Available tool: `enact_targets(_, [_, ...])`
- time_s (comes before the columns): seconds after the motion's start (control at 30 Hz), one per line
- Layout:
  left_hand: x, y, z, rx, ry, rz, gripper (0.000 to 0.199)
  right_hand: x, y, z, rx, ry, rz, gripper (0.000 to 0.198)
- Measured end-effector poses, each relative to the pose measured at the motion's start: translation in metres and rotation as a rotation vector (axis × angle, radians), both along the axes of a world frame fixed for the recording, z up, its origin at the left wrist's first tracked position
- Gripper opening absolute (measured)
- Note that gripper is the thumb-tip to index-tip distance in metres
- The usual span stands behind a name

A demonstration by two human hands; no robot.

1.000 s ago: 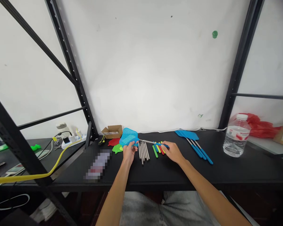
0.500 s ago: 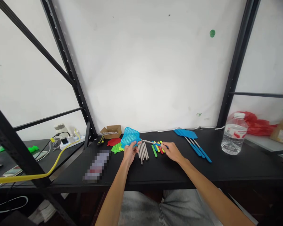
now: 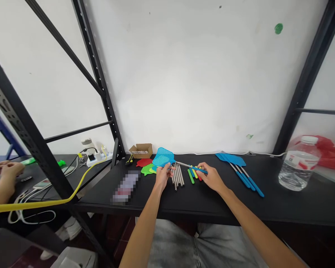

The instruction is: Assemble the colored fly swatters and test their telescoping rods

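Note:
A blue fly swatter [image 3: 163, 156] with a mesh head, metal shaft and blue handle is held across both hands above the table. My left hand [image 3: 163, 178] is closed on it just below the head. My right hand [image 3: 211, 177] pinches the blue handle at the other end. Beneath the shaft lie several metal rods [image 3: 178, 178] side by side. Several loose handles, among them a green handle [image 3: 191, 176], lie near my right hand, partly hidden by it. Left of my left hand are a red swatter head [image 3: 144, 162] and a green swatter head [image 3: 147, 169].
Several blue fly swatters [image 3: 244, 175] lie together on the right of the black table [image 3: 226, 212]. Further right stands a water bottle [image 3: 298, 163]. A cardboard box [image 3: 142, 150] sits at the back. At far left, another person's hands [image 3: 9, 173] show beyond a yellow cable [image 3: 80, 182].
The view has turned left, so everything appears shifted right. Another person's hands have come into view at far left. Both my hands still hold the blue fly swatter.

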State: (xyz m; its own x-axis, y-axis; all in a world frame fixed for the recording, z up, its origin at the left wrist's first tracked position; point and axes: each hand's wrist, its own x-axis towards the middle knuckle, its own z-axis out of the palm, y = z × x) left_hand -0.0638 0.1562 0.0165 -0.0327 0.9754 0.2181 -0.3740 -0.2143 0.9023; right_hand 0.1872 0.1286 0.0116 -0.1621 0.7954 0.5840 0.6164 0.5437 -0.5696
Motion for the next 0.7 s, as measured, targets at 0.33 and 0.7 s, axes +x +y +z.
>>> enact_targets(0.33, [0.005,-0.004,-0.001,0.257,0.689,0.241,0.039,0.013,0.005,0.004,-0.055,0.027,-0.508,0.02])
enact_targets(0.7, [0.012,-0.009,0.001,0.287,1.285,0.317,0.025,0.044,-0.006,0.011,-0.212,-0.037,-0.937,0.021])
